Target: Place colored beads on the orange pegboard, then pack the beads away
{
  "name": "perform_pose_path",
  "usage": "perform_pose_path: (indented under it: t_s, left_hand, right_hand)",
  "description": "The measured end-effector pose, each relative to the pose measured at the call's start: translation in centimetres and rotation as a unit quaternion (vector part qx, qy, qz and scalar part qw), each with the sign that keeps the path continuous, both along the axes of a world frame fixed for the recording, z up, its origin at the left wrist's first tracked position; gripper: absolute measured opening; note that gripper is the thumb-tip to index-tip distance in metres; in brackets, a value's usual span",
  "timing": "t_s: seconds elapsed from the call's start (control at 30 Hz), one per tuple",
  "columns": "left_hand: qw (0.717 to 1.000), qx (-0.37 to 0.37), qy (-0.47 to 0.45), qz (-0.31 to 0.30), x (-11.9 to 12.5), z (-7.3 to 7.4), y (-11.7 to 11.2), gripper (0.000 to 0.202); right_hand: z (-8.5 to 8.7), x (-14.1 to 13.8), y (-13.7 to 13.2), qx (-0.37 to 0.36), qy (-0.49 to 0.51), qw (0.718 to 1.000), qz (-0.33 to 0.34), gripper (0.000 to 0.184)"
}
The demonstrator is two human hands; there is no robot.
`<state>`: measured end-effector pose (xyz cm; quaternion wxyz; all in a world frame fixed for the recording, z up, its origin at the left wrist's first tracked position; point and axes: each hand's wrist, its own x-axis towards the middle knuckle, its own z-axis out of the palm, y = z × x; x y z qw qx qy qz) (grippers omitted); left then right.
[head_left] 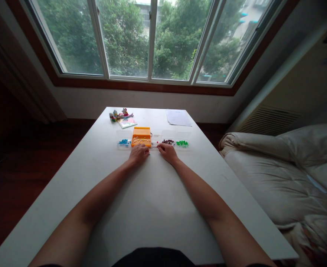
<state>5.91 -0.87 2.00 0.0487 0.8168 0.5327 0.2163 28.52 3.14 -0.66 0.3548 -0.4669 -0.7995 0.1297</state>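
My left hand (139,154) lies at the front edge of an open orange box (141,131), which holds small pale pieces (141,140). Its fingers are curled together, and whatever sits in them is too small to make out. A short way to the right, my right hand (167,152) has thumb and finger pinched; what they hold is also too small to name. Just behind it are small dark brown pieces (168,141) in a clear plastic box. Green pieces (182,143) are to the right, and blue pieces (123,141) sit left of the orange box.
Small colourful figures (124,111) and a pastel card or booklet (127,122) are at the back left of the white table (157,207). White paper sheets (178,117) lie at the back right. A cream sofa (252,181) stands along the right; a window is beyond the table.
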Motion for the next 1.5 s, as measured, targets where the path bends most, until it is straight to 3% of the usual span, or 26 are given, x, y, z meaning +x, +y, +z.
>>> perform_pose_path:
  t_s: [0.67, 0.77, 0.97, 1.17, 1.3, 1.4, 1.5]
  left_hand:
    - [1.000, -0.008, -0.014, -0.016, 0.3, -0.1, -0.2, 0.015]
    - [0.998, -0.003, -0.059, 0.020, -0.1, -0.2, 0.3, 0.017]
    - [0.969, 0.017, -0.181, 0.170, -3.2, -0.7, 2.3, 0.018]
    - [0.920, 0.044, -0.251, 0.298, -7.2, -1.1, 3.7, 0.017]
    - [0.905, 0.058, -0.264, 0.329, -8.0, -1.1, 3.8, 0.020]
    - [0.901, 0.057, -0.274, 0.330, -7.9, -1.3, 3.8, 0.021]
    - [0.904, 0.069, -0.274, 0.321, -7.6, -1.5, 3.8, 0.021]
  right_hand:
    - [0.5, -0.1, -0.4, -0.012, 0.000, 1.000, -0.002, 0.020]
    - [0.6, -0.1, -0.4, -0.010, -0.003, 1.000, -0.005, 0.019]
    - [0.6, -0.4, -0.4, 0.000, -0.019, 1.000, -0.002, 0.018]
    - [1.7, -2.5, -2.1, 0.070, -0.096, 0.989, 0.090, 0.021]
    - [2.3, -4.4, -3.8, 0.100, -0.164, 0.967, 0.168, 0.034]
    - [1.7, -5.5, -4.6, 0.089, -0.211, 0.953, 0.197, 0.051]
    - [1.0, -6.2, -5.1, 0.079, -0.242, 0.944, 0.211, 0.054]
